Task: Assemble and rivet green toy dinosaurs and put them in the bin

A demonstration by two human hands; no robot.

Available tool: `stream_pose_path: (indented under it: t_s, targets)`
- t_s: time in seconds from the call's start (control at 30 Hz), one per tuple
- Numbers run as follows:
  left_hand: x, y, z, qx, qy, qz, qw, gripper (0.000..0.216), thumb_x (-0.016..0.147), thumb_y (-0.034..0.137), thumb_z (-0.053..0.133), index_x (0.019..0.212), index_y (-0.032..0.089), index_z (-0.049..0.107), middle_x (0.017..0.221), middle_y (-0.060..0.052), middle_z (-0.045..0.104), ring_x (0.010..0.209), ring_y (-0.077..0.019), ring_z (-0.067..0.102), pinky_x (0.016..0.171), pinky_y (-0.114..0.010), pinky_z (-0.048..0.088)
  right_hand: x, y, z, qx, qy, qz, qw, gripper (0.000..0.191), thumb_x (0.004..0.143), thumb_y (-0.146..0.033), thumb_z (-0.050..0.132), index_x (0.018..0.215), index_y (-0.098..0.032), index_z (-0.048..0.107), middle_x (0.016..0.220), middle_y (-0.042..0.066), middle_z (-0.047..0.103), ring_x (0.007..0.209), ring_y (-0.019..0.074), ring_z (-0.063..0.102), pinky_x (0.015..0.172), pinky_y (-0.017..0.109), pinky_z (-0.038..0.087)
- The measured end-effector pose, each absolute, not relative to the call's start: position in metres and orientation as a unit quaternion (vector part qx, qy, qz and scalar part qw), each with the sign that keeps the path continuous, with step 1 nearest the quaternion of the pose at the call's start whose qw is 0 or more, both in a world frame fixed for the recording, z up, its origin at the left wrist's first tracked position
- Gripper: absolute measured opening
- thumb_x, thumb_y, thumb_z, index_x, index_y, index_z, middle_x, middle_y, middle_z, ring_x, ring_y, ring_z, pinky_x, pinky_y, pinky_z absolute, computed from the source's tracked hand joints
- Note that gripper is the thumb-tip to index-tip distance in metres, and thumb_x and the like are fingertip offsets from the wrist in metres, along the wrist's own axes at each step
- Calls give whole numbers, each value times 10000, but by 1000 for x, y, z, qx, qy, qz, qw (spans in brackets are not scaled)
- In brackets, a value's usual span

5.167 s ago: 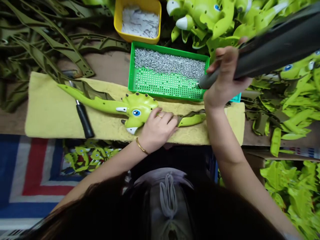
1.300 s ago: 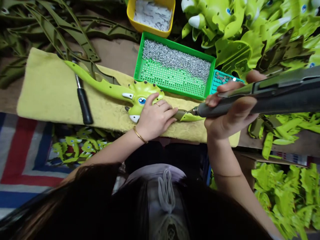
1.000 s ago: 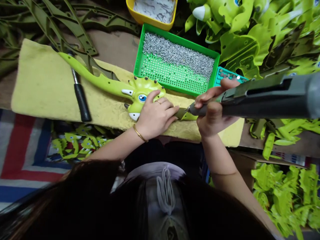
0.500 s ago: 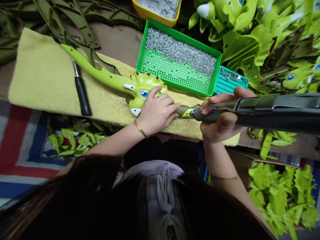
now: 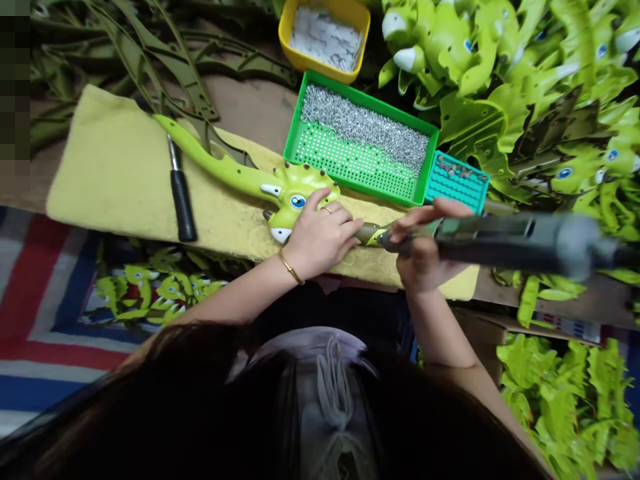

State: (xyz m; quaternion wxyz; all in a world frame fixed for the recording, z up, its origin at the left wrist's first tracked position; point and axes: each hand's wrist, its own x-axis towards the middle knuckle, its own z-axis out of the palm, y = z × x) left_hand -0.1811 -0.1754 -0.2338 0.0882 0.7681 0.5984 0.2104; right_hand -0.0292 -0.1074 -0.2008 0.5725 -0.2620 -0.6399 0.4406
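A lime-green plastic toy (image 5: 215, 167) with a horned dinosaur head and a long curved limb lies on a yellow cloth pad (image 5: 110, 173). Over the toy's head rests my left hand (image 5: 323, 237), its fingers curled down onto the toy and pressing it to the pad. My right hand (image 5: 425, 250) grips a dark electric screwdriver (image 5: 500, 245), held slanting, its rear end blurred. The screwdriver's tip meets the brown and green end of the toy, just right of my left fingers. What sits under the tip is too small to make out.
Behind the pad stand a green tray (image 5: 350, 180) of small screws, a teal tray (image 5: 457, 183) with small metal pieces, and a yellow tub (image 5: 325, 40). A black-handled hammer (image 5: 183, 207) lies left. Green toy parts (image 5: 465, 53) are heaped right, olive parts (image 5: 165, 60) at back left.
The whole view has shifted, so the bench things sit slightly lower. The screwdriver's rear end has swung into view; its tip stays at the toy's end, and my left hand keeps its hold.
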Motion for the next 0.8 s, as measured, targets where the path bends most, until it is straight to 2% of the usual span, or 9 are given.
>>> stream_pose_path:
  t_s: [0.1, 0.17, 0.27, 0.37, 0.43, 0.5, 0.6, 0.73, 0.8]
  targets:
    - [-184, -175, -232, 777, 578, 229, 92, 222, 900, 285, 551, 1049, 201, 692, 929, -55, 725, 955, -237, 640, 1074, -544, 364, -59, -77, -187, -222, -576, 390, 683, 237, 789, -419, 684, 1010, -339, 653, 758, -73, 665, 426, 42, 506, 390, 194, 403]
    - [-190, -180, -229, 779, 557, 272, 94, 217, 903, 286, 550, 1054, 204, 683, 1066, -73, 706, 1057, -238, 617, 1080, -519, 376, -80, -51, -189, -241, -537, 345, 731, 246, 798, -456, 667, 997, -317, 631, 744, -71, 627, 434, 42, 495, 409, 207, 409]
    - [-209, -198, -224, 699, 608, 371, 57, 180, 889, 283, 577, 1010, 196, 678, 1159, -105, 653, 1128, -241, 578, 1009, -460, 454, -100, -23, -206, -299, -529, 321, 726, 356, 757, -573, 658, 943, -280, 586, 716, -55, 573, 454, 58, 483, 438, 250, 442]
    - [-232, -224, -227, 519, 741, 424, 33, 152, 858, 301, 620, 934, 175, 660, 974, -101, 639, 916, -211, 622, 807, -373, 535, -105, -14, -223, -299, -531, 344, 714, 357, 736, -578, 676, 891, -275, 568, 705, -58, 572, 463, 59, 483, 447, 253, 450]
    - [-243, -238, -232, 404, 790, 445, 121, 235, 835, 362, 649, 970, 172, 621, 871, -67, 625, 741, -167, 623, 654, -307, 539, -103, -14, -229, -294, -532, 350, 712, 364, 749, -568, 666, 952, -281, 572, 728, -63, 583, 458, 53, 485, 443, 246, 450]
    - [-249, -246, -236, 315, 777, 462, 290, 385, 797, 441, 678, 1046, 170, 565, 766, -23, 624, 587, -138, 611, 523, -263, 520, -102, -15, -232, -292, -533, 352, 712, 401, 761, -566, 653, 1041, -292, 568, 746, -65, 588, 453, 48, 483, 438, 241, 449]
    - [-250, -245, -236, 238, 692, 465, 499, 551, 724, 507, 728, 1094, 162, 509, 648, 14, 629, 491, -153, 628, 442, -248, 524, -103, -13, -235, -283, -531, 351, 717, 436, 750, -566, 667, 1073, -292, 562, 733, -67, 589, 442, 42, 471, 418, 233, 433]
    - [-243, -233, -230, 167, 644, 498, 557, 519, 654, 434, 811, 953, 162, 485, 659, -6, 670, 565, -184, 696, 529, -264, 598, -103, -13, -223, -272, -536, 354, 716, 386, 742, -559, 680, 970, -268, 567, 721, -72, 592, 453, 45, 498, 432, 229, 442]
    - [-239, -229, -230, 139, 630, 521, 558, 499, 640, 392, 831, 897, 169, 465, 680, -12, 683, 590, -189, 710, 566, -267, 616, -99, -24, -208, -262, -544, 356, 713, 385, 770, -573, 644, 1007, -279, 570, 742, -69, 599, 451, 41, 506, 432, 223, 438]
